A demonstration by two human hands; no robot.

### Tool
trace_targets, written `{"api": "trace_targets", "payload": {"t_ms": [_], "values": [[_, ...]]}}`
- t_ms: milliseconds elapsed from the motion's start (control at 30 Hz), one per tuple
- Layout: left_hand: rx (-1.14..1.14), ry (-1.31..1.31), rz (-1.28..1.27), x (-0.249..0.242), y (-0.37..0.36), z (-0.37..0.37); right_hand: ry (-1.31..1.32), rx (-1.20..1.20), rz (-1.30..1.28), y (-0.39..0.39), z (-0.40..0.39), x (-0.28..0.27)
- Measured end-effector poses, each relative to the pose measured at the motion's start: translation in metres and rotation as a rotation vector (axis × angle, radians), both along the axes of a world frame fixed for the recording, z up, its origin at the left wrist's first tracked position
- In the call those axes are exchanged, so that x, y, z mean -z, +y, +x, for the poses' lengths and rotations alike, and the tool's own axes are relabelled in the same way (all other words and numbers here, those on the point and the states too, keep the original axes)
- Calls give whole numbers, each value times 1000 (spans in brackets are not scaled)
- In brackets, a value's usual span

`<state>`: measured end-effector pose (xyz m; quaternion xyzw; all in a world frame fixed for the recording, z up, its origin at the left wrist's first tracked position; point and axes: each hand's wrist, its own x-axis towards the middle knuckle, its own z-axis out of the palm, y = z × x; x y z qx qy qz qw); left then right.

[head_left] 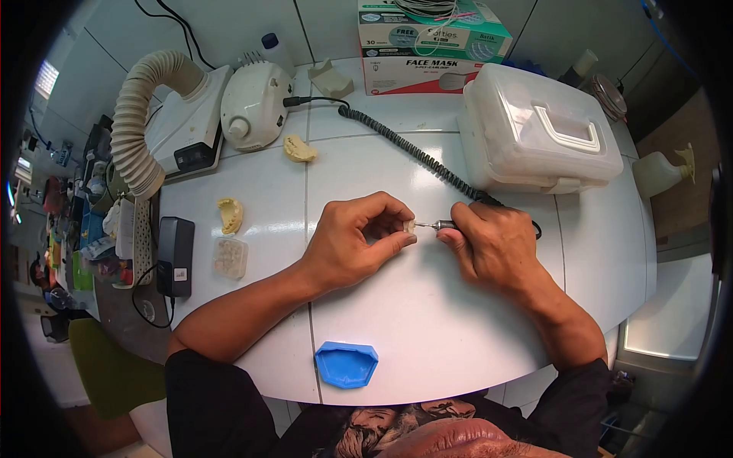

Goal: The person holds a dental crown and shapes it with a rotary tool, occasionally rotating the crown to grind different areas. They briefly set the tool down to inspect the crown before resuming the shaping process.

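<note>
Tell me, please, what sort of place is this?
Probably a dental workshop. The right hand holds a thin drill at a small pale piece in the left hand's fingers, and a yellowish model, curved like a tooth arch, lies on the table.

Rotary handpiece (446,225) in right hand (496,244)
</note>
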<state>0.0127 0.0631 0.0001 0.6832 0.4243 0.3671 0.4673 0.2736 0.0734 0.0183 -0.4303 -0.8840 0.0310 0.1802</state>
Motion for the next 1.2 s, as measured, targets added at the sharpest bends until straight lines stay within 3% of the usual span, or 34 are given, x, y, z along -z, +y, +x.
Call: {"api": "trace_targets", "payload": {"t_ms": [1200], "values": [[10,-10,1,0,0,0,0,1,-15,-1,-1,-2]]}}
